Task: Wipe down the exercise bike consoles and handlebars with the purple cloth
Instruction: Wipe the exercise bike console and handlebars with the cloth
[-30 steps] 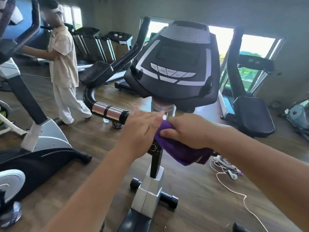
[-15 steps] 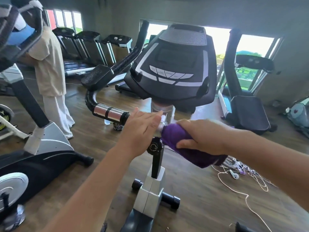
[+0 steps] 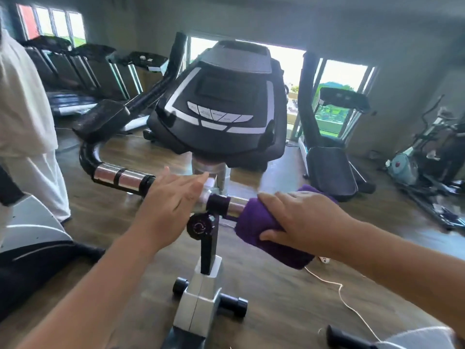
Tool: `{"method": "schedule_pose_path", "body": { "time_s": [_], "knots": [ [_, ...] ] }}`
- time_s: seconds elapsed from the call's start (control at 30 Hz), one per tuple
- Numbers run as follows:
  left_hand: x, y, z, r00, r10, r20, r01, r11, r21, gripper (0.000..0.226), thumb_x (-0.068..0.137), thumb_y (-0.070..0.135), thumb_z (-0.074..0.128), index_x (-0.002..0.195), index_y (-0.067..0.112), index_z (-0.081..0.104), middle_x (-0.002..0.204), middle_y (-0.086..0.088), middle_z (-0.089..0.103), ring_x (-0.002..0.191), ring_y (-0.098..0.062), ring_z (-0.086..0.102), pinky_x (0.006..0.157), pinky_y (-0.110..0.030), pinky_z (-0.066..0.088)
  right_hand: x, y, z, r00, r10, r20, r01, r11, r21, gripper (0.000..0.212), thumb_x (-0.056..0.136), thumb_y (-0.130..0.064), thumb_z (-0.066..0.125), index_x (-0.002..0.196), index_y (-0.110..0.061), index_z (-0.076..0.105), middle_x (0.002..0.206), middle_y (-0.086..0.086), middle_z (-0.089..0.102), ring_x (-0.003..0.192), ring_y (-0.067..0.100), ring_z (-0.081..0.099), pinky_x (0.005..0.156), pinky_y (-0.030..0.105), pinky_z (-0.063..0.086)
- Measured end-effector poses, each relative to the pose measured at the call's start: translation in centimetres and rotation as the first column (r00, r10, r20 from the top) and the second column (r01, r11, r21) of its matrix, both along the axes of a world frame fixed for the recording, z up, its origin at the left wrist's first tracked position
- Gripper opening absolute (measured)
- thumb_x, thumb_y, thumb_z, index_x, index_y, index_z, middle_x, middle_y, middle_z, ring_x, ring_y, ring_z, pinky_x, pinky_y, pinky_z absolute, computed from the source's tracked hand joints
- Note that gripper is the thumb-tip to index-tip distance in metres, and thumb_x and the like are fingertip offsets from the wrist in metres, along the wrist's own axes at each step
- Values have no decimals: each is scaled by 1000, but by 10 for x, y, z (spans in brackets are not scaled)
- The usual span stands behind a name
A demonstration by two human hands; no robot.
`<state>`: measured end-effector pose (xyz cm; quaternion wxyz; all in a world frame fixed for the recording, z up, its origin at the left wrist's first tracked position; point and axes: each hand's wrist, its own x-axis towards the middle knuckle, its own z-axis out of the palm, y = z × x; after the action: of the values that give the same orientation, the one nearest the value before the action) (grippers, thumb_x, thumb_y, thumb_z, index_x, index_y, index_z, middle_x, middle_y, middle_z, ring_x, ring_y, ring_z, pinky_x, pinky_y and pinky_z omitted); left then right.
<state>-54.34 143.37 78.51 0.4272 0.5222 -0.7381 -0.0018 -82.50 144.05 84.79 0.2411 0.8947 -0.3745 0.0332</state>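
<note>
An exercise bike stands in front of me, its black console (image 3: 221, 107) tilted toward me with a row of grey buttons. The handlebar (image 3: 120, 176) runs across below it, with chrome sensor sections. My right hand (image 3: 304, 220) grips the purple cloth (image 3: 256, 220), wrapped around the right side of the handlebar. My left hand (image 3: 168, 207) lies flat with fingers extended over the bar's middle, just left of the stem clamp. The right end of the handlebar is hidden under the cloth and hand.
A person in pale clothes (image 3: 27, 127) stands close at the left beside another bike (image 3: 32, 238). Treadmills (image 3: 83, 79) line the back wall. A white cable (image 3: 344, 298) lies on the wooden floor at the right. More machines (image 3: 427, 157) stand far right.
My right hand has slid the cloth rightward along the handlebar, uncovering the chrome section near the stem. The view has turned slightly right; the person at left is now mostly out of view.
</note>
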Motion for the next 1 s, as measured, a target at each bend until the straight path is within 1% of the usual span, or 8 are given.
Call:
{"method": "schedule_pose_path", "body": {
  "time_s": [0.1, 0.2, 0.3, 0.43, 0.63, 0.77, 0.87, 1.0],
  "knots": [
    [0, 0, -1, 1000, 6, 2, -6, 1000, -8, 71, 104, 61, 6, 142, 31, 57, 138, 12, 63, 134, -7, 50, 126, -41, 9, 2, 0, 3, 996, -11, -85, 12, 1000, 9, 76, 89, -76, 29, 138, -21, 47, 113, 1, 71, 95, 31, 72, 79, 43, 57],
    [-1, -1, -1, 1000, 19, -6, -19, 1000, -18, 69, 105, 59, 8, 141, 30, 59, 136, 12, 64, 132, -9, 52, 126, -38, 8, 18, -6, 4, 997, -59, -38, 62, 995, 84, 71, 92, -78, 26, 138, -27, 44, 124, -2, 69, 102, 32, 69, 82, 41, 53],
    [-2, -1, -1, 1000, 22, 7, -22, 1000, -12, 67, 105, 58, 9, 142, 31, 58, 138, 14, 63, 132, -8, 51, 126, -42, 9, -5, -6, 8, 996, 84, -32, -82, 995, 50, 80, 93, -76, 21, 150, -23, 40, 128, -1, 69, 104, 30, 70, 86, 41, 55],
    [-4, 1, 0, 1000, 15, 22, -15, 1000, -3, 69, 104, 60, 7, 143, 32, 56, 141, 16, 60, 134, -5, 49, 126, -42, 9, -35, -11, 1, 967, 245, -72, -249, 967, -59, 76, 99, -66, 35, 147, -9, 51, 119, 5, 74, 92, 29, 75, 79, 41, 62],
    [3, -3, 0, 999, 31, 18, -32, 999, 40, 61, 106, 56, 12, 143, 34, 55, 142, 14, 60, 137, -10, 48, 126, -46, 11, 30, -12, 5, 999, -33, 3, 33, 991, 126, 71, 92, -76, 18, 138, -29, 44, 125, -5, 69, 101, 31, 67, 74, 38, 37],
    [5, -4, 2, 1000, 5, 30, -7, 999, 44, 51, 109, 46, 19, 143, 34, 55, 143, 9, 61, 135, -15, 51, 126, -45, 11, 7, -10, 6, 1000, 4, 28, -7, 992, 123, 81, 86, -81, 13, 148, -34, 36, 129, -10, 66, 108, 24, 68, 80, 37, 47],
    [5, -4, 1, 1000, 11, 19, -12, 998, 59, 54, 107, 52, 15, 143, 37, 53, 145, 12, 58, 139, -10, 47, 126, -45, 10, -6, -5, 2, 997, 83, -1, -83, 996, 12, 87, 86, -79, 19, 150, -24, 43, 124, -4, 71, 103, 25, 73, 84, 41, 56],
    [0, -3, 2, 1000, 13, -7, -13, 999, 36, 60, 105, 55, 14, 141, 34, 57, 141, 17, 60, 134, -3, 48, 126, -43, 9, 30, -8, 3, 999, -53, 3, 52, 994, 94, 69, 89, -77, 22, 133, -28, 45, 119, -5, 67, 99, 27, 68, 71, 38, 44]
  ]
}}
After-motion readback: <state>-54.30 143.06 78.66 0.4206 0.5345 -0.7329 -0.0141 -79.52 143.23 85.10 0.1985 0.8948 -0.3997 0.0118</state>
